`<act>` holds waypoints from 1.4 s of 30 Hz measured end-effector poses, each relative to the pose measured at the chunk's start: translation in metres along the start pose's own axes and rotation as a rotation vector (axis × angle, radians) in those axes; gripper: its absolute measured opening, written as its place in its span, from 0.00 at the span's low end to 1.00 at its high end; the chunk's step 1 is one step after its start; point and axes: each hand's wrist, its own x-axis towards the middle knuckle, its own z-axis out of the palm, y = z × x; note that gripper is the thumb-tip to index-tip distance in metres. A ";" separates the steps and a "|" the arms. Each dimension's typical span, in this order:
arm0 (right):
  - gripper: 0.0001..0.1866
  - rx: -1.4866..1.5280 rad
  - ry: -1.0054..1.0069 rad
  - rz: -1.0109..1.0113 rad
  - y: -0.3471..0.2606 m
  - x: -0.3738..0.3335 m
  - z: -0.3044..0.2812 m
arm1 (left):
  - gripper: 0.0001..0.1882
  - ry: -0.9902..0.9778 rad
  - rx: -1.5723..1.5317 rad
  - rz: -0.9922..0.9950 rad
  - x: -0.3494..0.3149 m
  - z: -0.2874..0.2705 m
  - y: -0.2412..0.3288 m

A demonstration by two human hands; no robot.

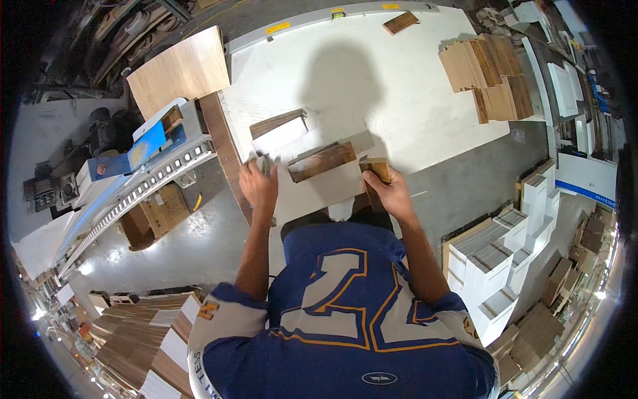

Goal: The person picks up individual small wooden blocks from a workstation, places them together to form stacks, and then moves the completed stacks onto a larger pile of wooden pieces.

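– How are we holding things?
– Our right hand (393, 191) pinches the wooden block (377, 167) near the surface's (425, 86) near edge; our left hand (258, 187) grips a blurred grey thing (267, 165)
– Then we'd best keep the block steady

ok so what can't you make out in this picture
All in the head view:
- grey thing at the left hand: blur hides what it is and how it's held
- wooden piece in the right hand: that hand covers part of it
- stacked boards, lower left: the bottom edge cuts them off
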 end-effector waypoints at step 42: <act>0.18 -0.992 0.195 -0.711 -0.084 -0.003 -0.001 | 0.28 -0.389 -0.696 0.101 -0.053 -0.157 0.200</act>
